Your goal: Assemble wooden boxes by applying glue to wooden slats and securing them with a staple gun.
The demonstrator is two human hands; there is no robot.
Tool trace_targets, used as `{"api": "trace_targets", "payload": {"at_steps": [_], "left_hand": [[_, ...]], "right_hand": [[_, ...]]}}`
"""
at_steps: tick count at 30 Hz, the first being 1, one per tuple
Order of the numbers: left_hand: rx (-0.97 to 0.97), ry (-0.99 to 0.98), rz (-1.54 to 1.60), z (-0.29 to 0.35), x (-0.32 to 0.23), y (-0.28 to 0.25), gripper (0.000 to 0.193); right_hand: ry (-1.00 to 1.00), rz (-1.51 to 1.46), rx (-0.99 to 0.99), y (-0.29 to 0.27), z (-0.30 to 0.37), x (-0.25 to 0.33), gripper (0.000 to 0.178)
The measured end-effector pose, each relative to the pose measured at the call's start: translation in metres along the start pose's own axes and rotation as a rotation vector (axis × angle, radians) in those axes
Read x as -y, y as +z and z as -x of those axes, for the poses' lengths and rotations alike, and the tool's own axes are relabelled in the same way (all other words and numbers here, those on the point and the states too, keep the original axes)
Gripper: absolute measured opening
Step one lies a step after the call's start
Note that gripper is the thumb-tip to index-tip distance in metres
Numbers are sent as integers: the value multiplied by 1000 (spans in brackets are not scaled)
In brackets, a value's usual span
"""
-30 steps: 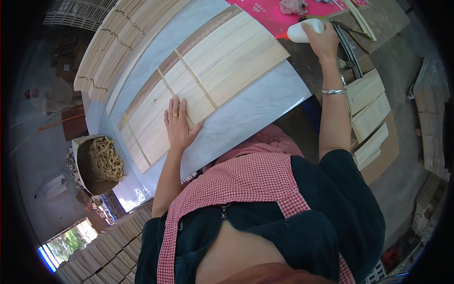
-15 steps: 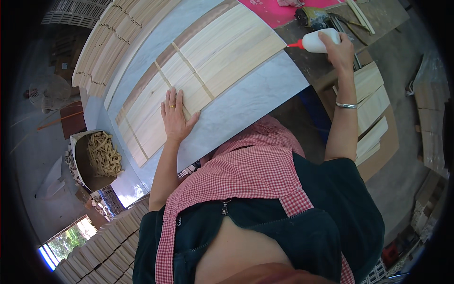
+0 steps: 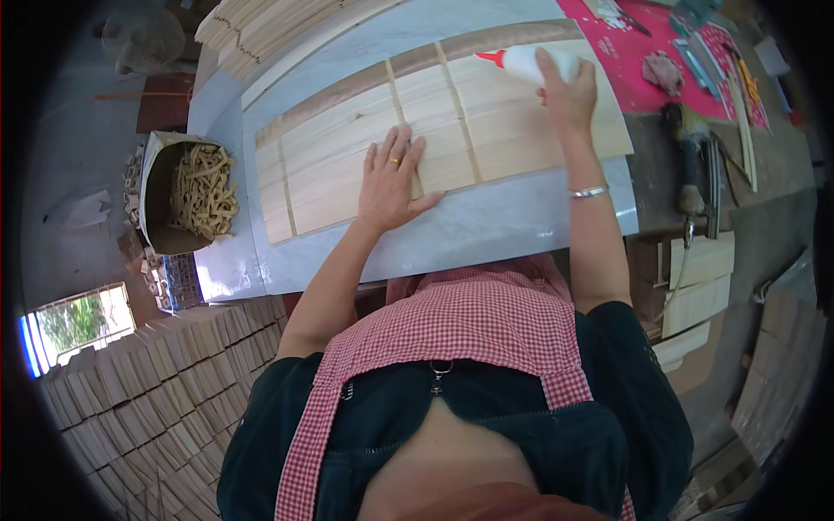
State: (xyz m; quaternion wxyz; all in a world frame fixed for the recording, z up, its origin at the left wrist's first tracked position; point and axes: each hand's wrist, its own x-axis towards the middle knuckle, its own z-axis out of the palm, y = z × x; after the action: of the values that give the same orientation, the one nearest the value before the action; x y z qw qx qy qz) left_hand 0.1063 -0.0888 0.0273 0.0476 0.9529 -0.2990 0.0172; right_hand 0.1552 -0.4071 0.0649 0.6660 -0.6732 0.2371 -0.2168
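A pale wooden panel (image 3: 512,130) with a darker strip along its far edge and narrow crosswise grooves lies on the grey marbled table top (image 3: 365,247). My left hand (image 3: 391,181) rests flat on the panel's near side, fingers spread, partly over one groove. My right hand (image 3: 569,94) is wrapped round a white squeeze bottle (image 3: 528,65) with a red pointed nozzle. The bottle is tilted on its side above the panel's right part, its nozzle pointing left, near the dark strip. Whether the tip touches the wood, I cannot tell.
Stacked slats (image 3: 261,30) lie at the table's far left. A bin of wood offcuts (image 3: 156,195) stands left of the table. To the right are a power tool (image 3: 691,161), a pink sheet (image 3: 621,74) with tools, and loose boards (image 3: 699,286). Stacked timber (image 3: 165,408) fills the lower left.
My right hand has brought the bottle from beyond the panel's right end to above the panel. The view has turned. My left hand still lies flat on the panel.
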Motion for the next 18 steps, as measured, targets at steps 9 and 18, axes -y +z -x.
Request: {"api": "trace_targets", "payload": {"at_steps": [9, 18], "left_hand": [[8, 13, 30, 0, 0, -1, 95], [-30, 5, 23, 1, -1, 0, 93]], "right_hand": [[-28, 305, -41, 96, -28, -16, 69], [-110, 324, -21, 77, -3, -15, 63]]}}
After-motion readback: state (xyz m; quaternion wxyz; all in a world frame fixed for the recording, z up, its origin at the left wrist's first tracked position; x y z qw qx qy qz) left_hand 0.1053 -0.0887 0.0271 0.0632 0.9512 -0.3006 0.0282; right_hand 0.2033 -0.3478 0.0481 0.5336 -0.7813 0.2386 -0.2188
